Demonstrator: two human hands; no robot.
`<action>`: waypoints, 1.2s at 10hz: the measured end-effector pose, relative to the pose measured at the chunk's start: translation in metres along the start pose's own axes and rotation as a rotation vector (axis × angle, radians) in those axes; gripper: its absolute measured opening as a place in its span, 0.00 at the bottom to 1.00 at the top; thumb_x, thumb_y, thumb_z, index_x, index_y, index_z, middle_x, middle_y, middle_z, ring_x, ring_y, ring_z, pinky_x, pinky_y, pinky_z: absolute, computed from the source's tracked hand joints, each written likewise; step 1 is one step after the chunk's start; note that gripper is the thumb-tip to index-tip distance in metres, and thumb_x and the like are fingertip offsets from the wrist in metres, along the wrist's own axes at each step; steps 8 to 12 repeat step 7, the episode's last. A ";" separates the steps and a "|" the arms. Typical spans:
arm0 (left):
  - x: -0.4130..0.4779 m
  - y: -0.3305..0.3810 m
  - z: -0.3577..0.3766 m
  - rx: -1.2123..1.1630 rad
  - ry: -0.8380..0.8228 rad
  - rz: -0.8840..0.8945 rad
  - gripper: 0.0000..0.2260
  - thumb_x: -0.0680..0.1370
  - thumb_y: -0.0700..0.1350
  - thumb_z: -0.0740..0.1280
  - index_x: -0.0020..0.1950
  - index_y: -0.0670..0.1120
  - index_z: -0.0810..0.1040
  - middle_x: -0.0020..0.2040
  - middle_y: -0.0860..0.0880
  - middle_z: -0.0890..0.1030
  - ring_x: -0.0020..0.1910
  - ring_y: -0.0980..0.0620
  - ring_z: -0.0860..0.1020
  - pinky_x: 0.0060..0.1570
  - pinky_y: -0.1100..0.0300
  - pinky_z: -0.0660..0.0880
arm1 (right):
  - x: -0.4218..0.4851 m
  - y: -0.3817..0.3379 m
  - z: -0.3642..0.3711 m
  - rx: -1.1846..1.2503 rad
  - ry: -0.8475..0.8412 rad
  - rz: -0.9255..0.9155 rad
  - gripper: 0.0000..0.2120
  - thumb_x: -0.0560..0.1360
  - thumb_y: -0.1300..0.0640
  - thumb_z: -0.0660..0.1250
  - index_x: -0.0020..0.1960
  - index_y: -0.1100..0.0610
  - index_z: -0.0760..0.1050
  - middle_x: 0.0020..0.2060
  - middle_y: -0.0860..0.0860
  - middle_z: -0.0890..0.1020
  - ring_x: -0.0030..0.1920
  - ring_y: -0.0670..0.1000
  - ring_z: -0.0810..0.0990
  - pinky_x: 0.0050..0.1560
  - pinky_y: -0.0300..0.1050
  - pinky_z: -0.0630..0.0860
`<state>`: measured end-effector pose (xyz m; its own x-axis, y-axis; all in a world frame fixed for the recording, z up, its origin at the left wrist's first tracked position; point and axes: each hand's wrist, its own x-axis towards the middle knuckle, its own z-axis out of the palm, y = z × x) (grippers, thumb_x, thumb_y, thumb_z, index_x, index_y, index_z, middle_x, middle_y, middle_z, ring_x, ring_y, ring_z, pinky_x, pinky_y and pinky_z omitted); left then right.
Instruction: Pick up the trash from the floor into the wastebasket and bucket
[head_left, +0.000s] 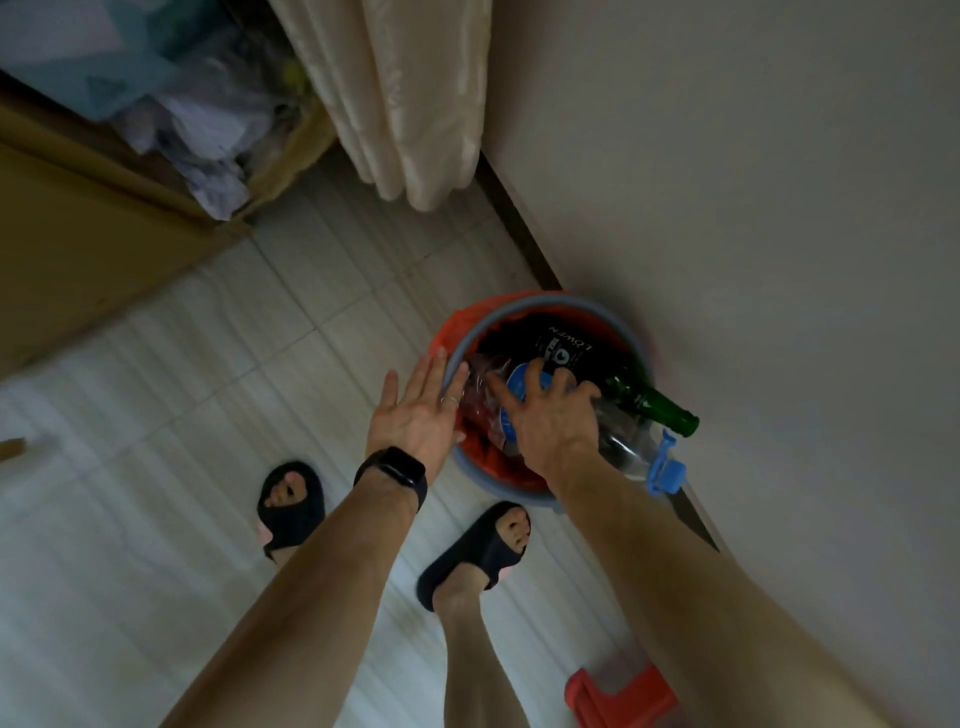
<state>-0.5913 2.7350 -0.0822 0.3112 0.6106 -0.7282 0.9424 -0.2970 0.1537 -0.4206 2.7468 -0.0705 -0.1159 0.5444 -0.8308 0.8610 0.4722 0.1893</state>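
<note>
Orange-lined wastebasket, set against the wall, looks nearly full. The right hand curls spread fingers over a clear plastic bottle lying across its top, while the left hand, fingers straight, rests on the rim. The next move is probably pressing the bottle down (a green glass bottle juts out, crowding it). A red stool stands nearby.

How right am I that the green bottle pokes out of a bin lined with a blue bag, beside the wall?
Nearly: the head view shows the bag is red-orange, not blue. The green bottle does poke out of the bin beside the wall.
</note>
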 end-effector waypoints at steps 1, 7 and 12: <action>0.001 0.001 -0.001 0.019 0.007 0.010 0.35 0.83 0.58 0.55 0.80 0.48 0.36 0.80 0.42 0.36 0.80 0.45 0.40 0.76 0.40 0.47 | 0.003 -0.002 0.008 -0.029 0.056 0.005 0.38 0.81 0.41 0.55 0.80 0.46 0.34 0.77 0.65 0.50 0.65 0.71 0.65 0.59 0.69 0.69; -0.056 0.011 -0.031 0.174 0.120 0.080 0.31 0.78 0.46 0.62 0.79 0.49 0.55 0.78 0.42 0.57 0.75 0.43 0.59 0.71 0.42 0.61 | -0.090 -0.021 0.015 0.125 0.300 0.086 0.40 0.79 0.45 0.63 0.81 0.55 0.44 0.79 0.60 0.50 0.77 0.64 0.54 0.73 0.66 0.54; -0.056 0.011 -0.031 0.174 0.120 0.080 0.31 0.78 0.46 0.62 0.79 0.49 0.55 0.78 0.42 0.57 0.75 0.43 0.59 0.71 0.42 0.61 | -0.090 -0.021 0.015 0.125 0.300 0.086 0.40 0.79 0.45 0.63 0.81 0.55 0.44 0.79 0.60 0.50 0.77 0.64 0.54 0.73 0.66 0.54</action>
